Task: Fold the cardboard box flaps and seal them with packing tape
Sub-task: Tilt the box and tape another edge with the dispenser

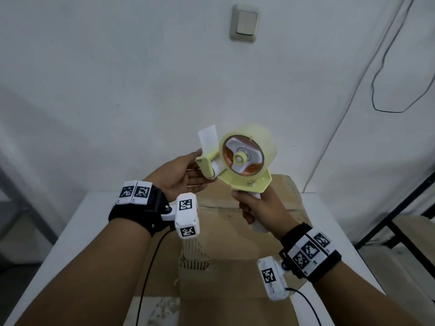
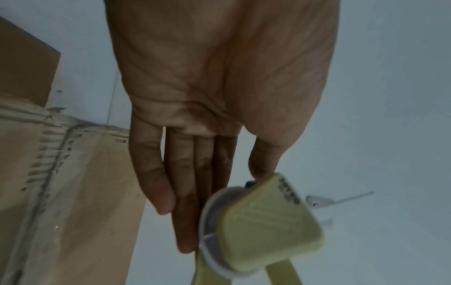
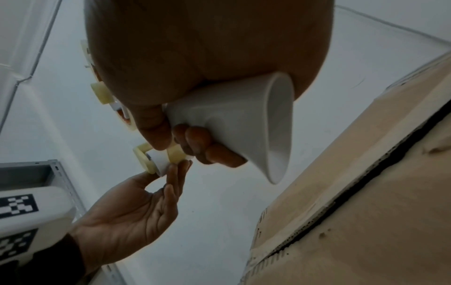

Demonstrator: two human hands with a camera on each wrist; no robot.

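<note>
A pale yellow tape dispenser (image 1: 244,158) with a roll of clear tape is held up above the cardboard box (image 1: 235,255). My right hand (image 1: 261,208) grips its white handle (image 3: 234,123). My left hand (image 1: 186,175) pinches the dispenser's front end (image 2: 263,231) between thumb and nearly straight fingers (image 3: 175,173). A loose end of tape (image 1: 208,137) sticks up from the front. The box (image 3: 366,192) lies on the table with its flaps folded down, and a dark seam shows between them.
The white table (image 1: 82,220) stands against a white wall with a light switch (image 1: 244,22) and a hanging black cable (image 1: 381,90). A dark metal frame (image 1: 412,208) stands at the right, and a grey shelf upright (image 3: 61,183) at the left.
</note>
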